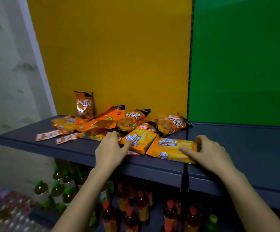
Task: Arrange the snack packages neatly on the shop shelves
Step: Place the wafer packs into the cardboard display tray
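Orange film wrappers cover the far left of the shelf (pixel 79 151) in a loose pile (pixel 105 123), and two flat wafer packs lie nearest its front edge. The left grip (pixel 110 148) seems to pinch the left pack (pixel 139 141) at its left end, thumb on the printed face and fingers curled over the far edge. The right grip (pixel 209 153) clasps the right pack (pixel 167 148) at its right end, thumb lying on top and fingers hooked round the seam. Both packs look light and flat, stiffened by the wafers inside. The film is likely slick and the wafers brittle, so they are best held by the short ends, without squeezing the middle. The puffed bags (pixel 171 124) behind look soft and apt to slide, so the crimped top seam is the place to take them.
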Motion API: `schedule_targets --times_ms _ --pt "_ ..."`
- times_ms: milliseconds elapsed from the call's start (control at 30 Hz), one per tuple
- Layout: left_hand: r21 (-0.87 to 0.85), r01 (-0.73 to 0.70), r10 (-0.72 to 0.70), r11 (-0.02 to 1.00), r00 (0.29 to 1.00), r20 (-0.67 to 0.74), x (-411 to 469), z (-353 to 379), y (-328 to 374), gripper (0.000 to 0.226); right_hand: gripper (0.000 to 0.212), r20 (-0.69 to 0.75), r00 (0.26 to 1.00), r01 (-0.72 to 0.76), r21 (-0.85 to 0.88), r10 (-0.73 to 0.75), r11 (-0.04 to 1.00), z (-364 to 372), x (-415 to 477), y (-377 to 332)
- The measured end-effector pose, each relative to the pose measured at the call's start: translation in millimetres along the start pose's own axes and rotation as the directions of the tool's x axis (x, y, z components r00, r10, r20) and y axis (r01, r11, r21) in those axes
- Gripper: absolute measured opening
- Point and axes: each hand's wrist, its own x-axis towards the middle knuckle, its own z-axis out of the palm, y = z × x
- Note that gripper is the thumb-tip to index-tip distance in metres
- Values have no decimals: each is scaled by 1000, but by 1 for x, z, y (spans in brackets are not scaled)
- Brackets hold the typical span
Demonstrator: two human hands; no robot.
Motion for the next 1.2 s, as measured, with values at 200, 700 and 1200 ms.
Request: schedule_targets --times_ms 200,700,1200 --pt "-112 87 -55 990 964 260 27 19 -19 56 84 28 988 -153 90 151 984 14 -3 -13" --pt "-355 290 -76 889 857 510 57 23 -22 50 97 100 952 -305 316 288 898 26 22 -36" --pt "-710 436 -86 553 878 472 49 14 -16 22 85 123 927 -317 761 354 566 29 18 -35"
